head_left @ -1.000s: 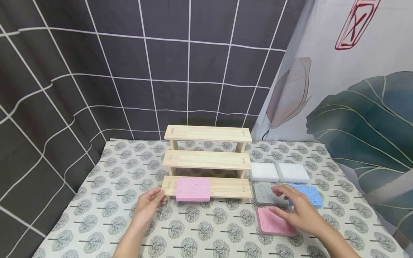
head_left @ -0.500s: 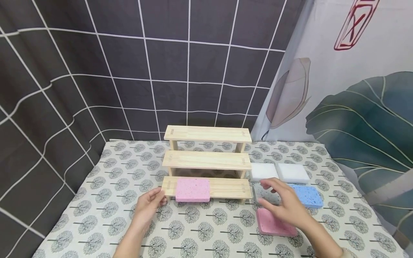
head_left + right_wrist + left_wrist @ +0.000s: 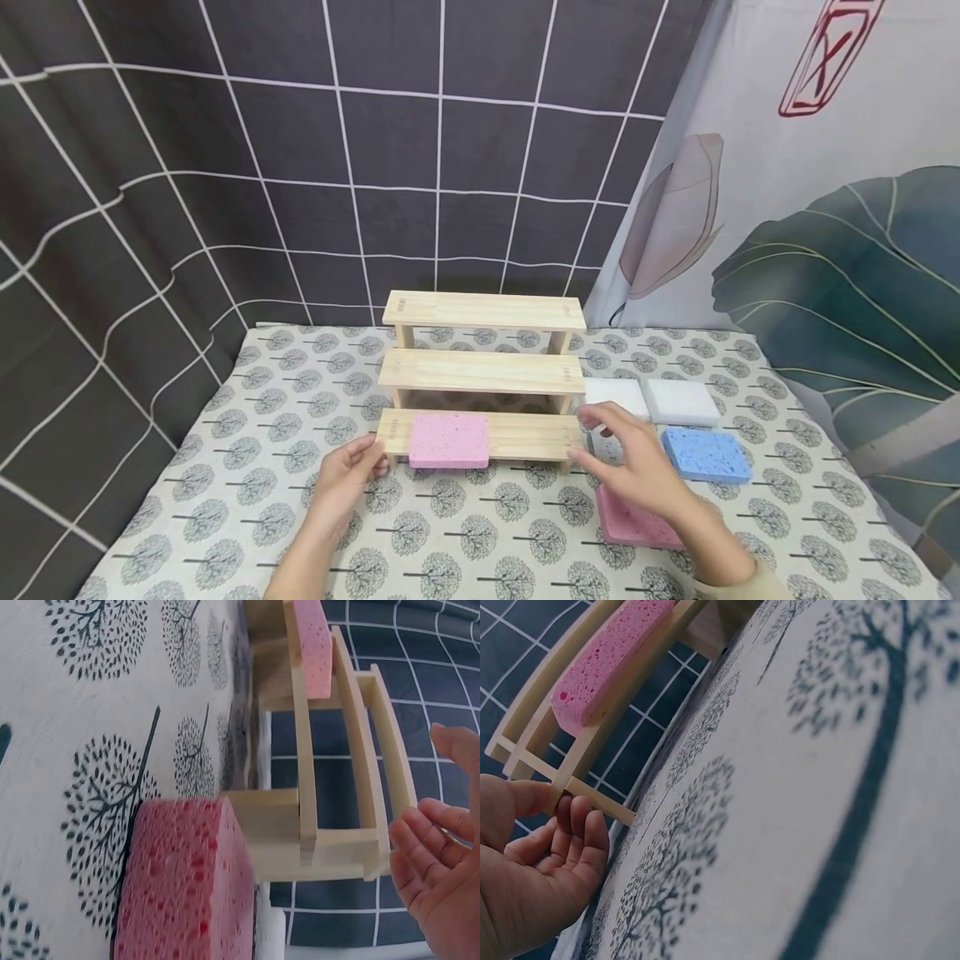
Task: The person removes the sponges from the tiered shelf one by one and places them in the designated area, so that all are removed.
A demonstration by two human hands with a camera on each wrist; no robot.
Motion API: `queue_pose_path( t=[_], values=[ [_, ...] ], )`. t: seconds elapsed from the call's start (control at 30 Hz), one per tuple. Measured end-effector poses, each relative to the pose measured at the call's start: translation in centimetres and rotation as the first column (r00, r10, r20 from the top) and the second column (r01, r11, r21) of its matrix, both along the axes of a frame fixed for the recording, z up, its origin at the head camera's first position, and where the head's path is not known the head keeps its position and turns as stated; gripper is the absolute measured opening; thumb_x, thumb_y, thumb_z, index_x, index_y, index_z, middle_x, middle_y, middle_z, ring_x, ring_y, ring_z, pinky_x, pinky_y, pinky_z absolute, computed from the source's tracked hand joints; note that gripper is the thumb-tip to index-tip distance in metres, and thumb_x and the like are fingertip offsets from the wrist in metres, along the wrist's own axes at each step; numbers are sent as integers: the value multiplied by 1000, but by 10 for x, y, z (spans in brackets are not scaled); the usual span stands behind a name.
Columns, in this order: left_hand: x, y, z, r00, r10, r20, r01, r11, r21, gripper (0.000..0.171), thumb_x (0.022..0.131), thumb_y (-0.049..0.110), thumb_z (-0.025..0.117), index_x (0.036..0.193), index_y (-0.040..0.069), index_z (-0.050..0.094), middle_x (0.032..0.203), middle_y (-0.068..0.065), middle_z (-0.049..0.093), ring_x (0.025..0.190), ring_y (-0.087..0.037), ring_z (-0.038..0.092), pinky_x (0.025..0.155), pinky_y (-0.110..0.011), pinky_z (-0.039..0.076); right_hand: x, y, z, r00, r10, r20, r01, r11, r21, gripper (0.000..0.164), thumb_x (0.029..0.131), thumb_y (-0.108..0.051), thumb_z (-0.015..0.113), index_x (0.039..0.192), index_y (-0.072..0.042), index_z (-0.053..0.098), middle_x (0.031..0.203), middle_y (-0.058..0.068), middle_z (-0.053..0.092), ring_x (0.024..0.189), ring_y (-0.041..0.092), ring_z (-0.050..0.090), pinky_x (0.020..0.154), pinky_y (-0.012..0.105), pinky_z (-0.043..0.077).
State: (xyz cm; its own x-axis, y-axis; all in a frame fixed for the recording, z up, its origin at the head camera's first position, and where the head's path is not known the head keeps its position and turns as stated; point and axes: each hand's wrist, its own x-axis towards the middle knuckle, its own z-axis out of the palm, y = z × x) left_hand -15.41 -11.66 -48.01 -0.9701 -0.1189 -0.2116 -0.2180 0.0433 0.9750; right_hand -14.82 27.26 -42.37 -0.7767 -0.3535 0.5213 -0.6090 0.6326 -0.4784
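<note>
A three-tier wooden shelf (image 3: 482,369) stands on the tablecloth. My left hand (image 3: 347,479) pinches the left end of its lowest board, thumb above and fingers curled beneath, as the left wrist view also shows. On that board lies a light pink sponge (image 3: 448,440), left of the middle. My right hand (image 3: 637,462) hovers by the board's right end with thumb and fingers spread and nothing between them. Below it sits a darker pink sponge (image 3: 633,521), partly covered by the hand. A grey sponge (image 3: 606,448) is mostly hidden behind the right fingers.
Right of the shelf lie a blue sponge (image 3: 707,456) and two white sponges, one nearer the shelf (image 3: 617,397) and one farther right (image 3: 681,402). A dark gridded curtain (image 3: 480,167) hangs behind the table.
My right hand has moved left, from over the grey and darker pink sponges to the right end of the lowest board. The left hand keeps its place on the shelf.
</note>
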Motion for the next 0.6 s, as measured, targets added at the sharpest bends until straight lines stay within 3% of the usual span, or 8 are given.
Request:
queue_pose_path(
  t=[0.17, 0.4, 0.6],
  values=[
    [-1, 0, 0, 1000, -3, -4, 3, 1000, 4, 37, 101, 5, 57, 133, -15, 53, 103, -16, 69, 88, -17, 65, 79, -19, 59, -4, -11, 0, 1000, 15, 26, -15, 1000, -9, 51, 81, -16, 84, 126, -4, 63, 110, 6, 69, 98, 15, 63, 80, 37, 59],
    [-1, 0, 0, 1000, -2, -10, 2, 1000, 6, 37, 101, 4, 57, 132, -15, 53, 103, -17, 69, 89, -18, 65, 79, -20, 59, -10, -29, -1, 997, 18, 70, -17, 1000, -16, 55, 82, -21, 84, 131, -8, 62, 117, -1, 67, 103, 14, 62, 85, 36, 58],
    [-1, 0, 0, 1000, -6, -7, 6, 1000, 0, 37, 101, 5, 57, 132, -15, 53, 105, -17, 68, 89, -18, 65, 79, -20, 59, -12, -44, -3, 995, 38, 96, -35, 999, -30, 52, 83, -21, 83, 129, -7, 62, 115, 6, 68, 103, 16, 62, 86, 39, 58]
  ],
)
